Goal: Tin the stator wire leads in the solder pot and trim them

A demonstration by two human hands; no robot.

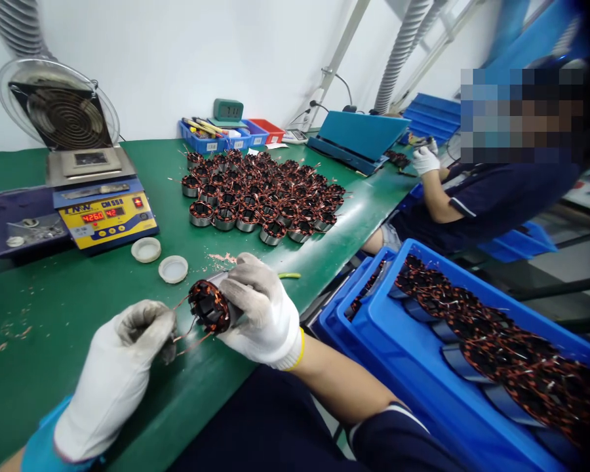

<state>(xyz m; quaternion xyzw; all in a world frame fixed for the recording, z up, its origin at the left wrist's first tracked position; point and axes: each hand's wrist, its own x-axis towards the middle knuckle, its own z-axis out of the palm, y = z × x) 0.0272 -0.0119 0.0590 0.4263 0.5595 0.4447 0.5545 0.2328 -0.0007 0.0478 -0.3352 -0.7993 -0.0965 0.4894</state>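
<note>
- My right hand (263, 313) grips a copper-wound stator (209, 307) above the green counter (187, 413).
- My left hand (125, 357), fingertips together, pinches its copper leads (193, 345).
- More stators (270, 195) stand clustered beyond.

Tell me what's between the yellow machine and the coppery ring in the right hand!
In the head view, two little white dishes sit on the green table between the yellow machine and the coppery ring.

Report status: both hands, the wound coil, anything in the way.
Right hand gripping wound coil, over green tabletop. Left hand pinching, apparently on wire leads. Two white dishes beyond coil, touching neither hand.
</note>
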